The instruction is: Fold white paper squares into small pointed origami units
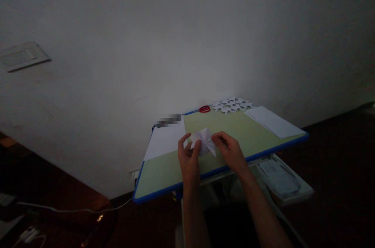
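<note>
A small piece of folded white paper (206,138) with pointed flaps is held up over the near part of the table. My left hand (189,156) pinches it from the left, thumb in front and fingers curled around its edge. On the other side, my right hand (230,148) has thumb and forefinger closed on a right-hand flap. The paper is partly unfolded, with creases meeting near its middle. Parts of its left edge are hidden by my left thumb and fingers.
The green table (164,172) has a blue edge. Along its back lie red-handled scissors (204,109) and several folded white paper pieces (233,104). White sheets (275,121) lie at right, another white sheet (164,140) at left. An open drawer (281,179) juts out below right. A wall stands behind.
</note>
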Action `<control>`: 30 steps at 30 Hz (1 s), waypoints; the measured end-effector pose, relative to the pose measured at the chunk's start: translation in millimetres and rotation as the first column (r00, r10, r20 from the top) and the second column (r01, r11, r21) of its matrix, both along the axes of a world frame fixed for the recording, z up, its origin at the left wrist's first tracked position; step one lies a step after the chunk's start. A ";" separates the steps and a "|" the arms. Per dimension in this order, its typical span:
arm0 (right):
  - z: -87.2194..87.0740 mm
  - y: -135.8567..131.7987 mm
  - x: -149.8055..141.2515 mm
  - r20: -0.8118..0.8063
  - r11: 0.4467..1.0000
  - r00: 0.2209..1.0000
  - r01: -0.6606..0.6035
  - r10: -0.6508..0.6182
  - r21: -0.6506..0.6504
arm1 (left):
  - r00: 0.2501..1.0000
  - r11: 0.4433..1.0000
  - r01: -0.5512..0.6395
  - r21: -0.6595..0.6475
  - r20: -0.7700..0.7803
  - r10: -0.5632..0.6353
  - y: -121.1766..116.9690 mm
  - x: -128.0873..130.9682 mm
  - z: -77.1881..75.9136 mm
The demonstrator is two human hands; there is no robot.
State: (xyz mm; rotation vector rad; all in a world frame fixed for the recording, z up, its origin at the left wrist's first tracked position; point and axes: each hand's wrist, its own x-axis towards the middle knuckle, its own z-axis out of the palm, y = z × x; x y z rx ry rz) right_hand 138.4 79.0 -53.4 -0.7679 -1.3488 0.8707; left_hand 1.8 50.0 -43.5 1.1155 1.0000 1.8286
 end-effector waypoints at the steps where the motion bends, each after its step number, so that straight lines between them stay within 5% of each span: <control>1: 0.2 -0.2 -0.3 -0.009 1.000 1.000 0.009 -0.009 -0.007 | 1.000 1.000 -0.003 0.006 0.000 0.003 0.2 0.0 -0.3; 11: 4.6 -1.4 0.0 -0.083 0.999 0.996 0.020 -0.022 -0.035 | 0.936 0.985 -0.155 0.082 -0.307 0.173 2.6 -3.5 0.1; 21: 3.0 -0.3 -5.5 -0.125 0.995 0.987 0.100 -0.103 -0.030 | 0.924 0.998 0.047 -0.039 -0.378 -0.058 -3.2 -1.6 2.5; 30: 0.3 2.8 -4.4 -0.098 0.996 0.992 0.086 -0.084 0.011 | 0.951 0.997 0.082 -0.010 -0.298 -0.082 -4.8 -2.4 2.5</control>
